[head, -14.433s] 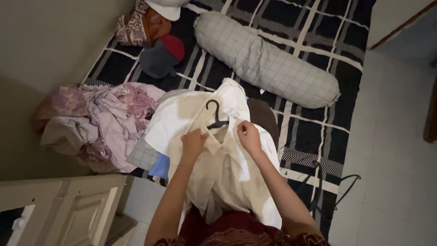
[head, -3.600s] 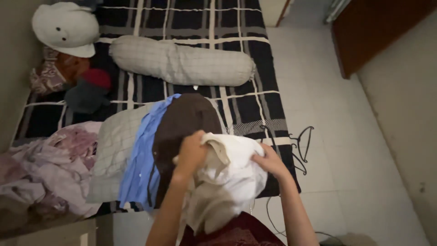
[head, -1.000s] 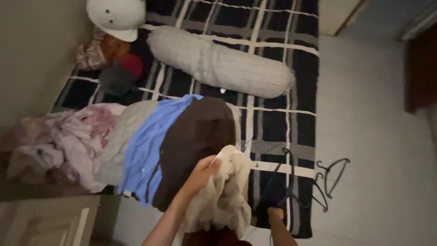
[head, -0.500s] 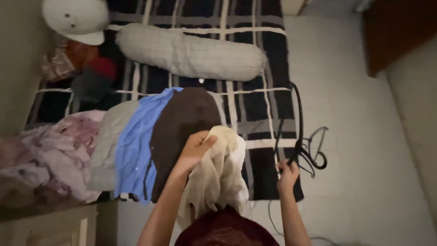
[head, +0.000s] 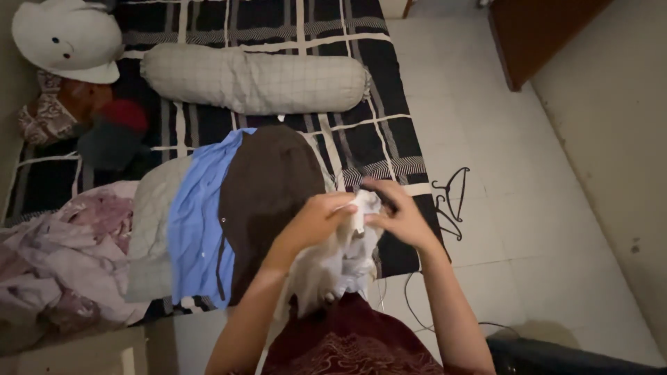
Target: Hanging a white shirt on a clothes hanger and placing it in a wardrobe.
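Both hands up in front of the chest, over the near edge of the bed [head: 410, 149]. Left hand [head: 316, 221] pinches the top of a white shirt [head: 333, 267]; right hand [head: 397, 217] clenches the same bunch from the other side, fingers curled in. Shirt hangs down between the forearms, crumpled, bottom hidden behind the person's dark red top. Looks light, soft, floppy, not slippery; it will sag unless held at the collar or shoulders, best with two spread grips. On the bed just beyond: brown shirt [head: 267, 184], blue shirt [head: 194, 236], grey one [head: 149, 229], overlapped. Long bolster pillow [head: 253, 78] further back. Black hangers [head: 451, 198] lie on the floor beside the bed.
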